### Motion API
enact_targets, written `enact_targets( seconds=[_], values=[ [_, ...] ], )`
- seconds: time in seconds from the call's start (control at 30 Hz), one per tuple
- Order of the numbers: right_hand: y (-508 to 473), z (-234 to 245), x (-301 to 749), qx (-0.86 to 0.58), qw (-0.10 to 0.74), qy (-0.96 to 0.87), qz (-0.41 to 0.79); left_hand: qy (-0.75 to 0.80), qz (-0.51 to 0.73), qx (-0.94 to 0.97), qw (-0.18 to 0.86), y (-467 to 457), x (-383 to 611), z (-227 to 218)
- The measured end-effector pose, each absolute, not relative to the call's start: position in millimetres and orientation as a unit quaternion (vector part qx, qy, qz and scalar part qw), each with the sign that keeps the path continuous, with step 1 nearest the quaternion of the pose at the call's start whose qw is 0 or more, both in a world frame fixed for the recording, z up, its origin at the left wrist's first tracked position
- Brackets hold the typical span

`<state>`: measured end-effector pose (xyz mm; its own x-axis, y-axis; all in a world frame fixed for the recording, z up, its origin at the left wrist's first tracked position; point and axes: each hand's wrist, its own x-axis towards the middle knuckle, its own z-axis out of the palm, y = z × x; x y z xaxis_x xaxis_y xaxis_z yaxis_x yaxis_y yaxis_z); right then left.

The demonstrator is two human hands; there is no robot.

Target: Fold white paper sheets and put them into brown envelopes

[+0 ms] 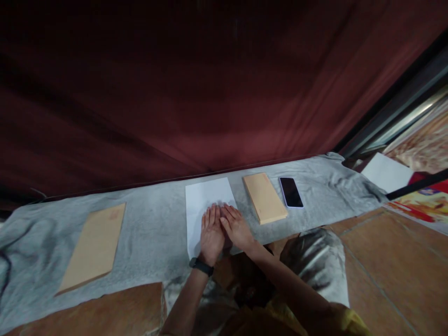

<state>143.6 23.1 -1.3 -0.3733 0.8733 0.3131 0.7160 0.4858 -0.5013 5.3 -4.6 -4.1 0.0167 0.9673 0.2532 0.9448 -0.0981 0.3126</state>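
Observation:
A white sheet of paper (199, 198) lies on the grey cloth in front of me. My left hand (212, 233), with a dark band on its wrist, rests flat on the paper, fingers stretched forward. Beside it, my right hand (236, 226) also lies flat on the paper's right part, its fingers stretched and its thumb by the left hand. Both palms face down, and neither hand grips anything. To the right of the paper is a stack of brown envelopes (264, 196). A single brown envelope (96, 245) lies apart on the left.
A phone (291, 192) with a dark screen lies right of the envelope stack. The grey cloth (150, 224) covers a narrow bench, wrinkled at both ends. A dark red curtain (224, 116) hangs right behind it. Tiled floor (395, 261) shows at the right.

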Motion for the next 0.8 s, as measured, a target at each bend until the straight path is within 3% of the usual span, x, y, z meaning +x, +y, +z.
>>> enact_targets(
  seconds=[0.23,0.8],
  values=[
    [37.2,-20.2,132.2,-0.458,0.197,-0.863,0.079,0.668,0.119,0.734,0.008,2.8,-1.8,-24.0],
    [28.4,-36.1,166.3,-0.511,0.182,-0.84,0.017,0.725,0.164,0.668,-0.034,-35.2,-69.3,-25.3]
  ],
)
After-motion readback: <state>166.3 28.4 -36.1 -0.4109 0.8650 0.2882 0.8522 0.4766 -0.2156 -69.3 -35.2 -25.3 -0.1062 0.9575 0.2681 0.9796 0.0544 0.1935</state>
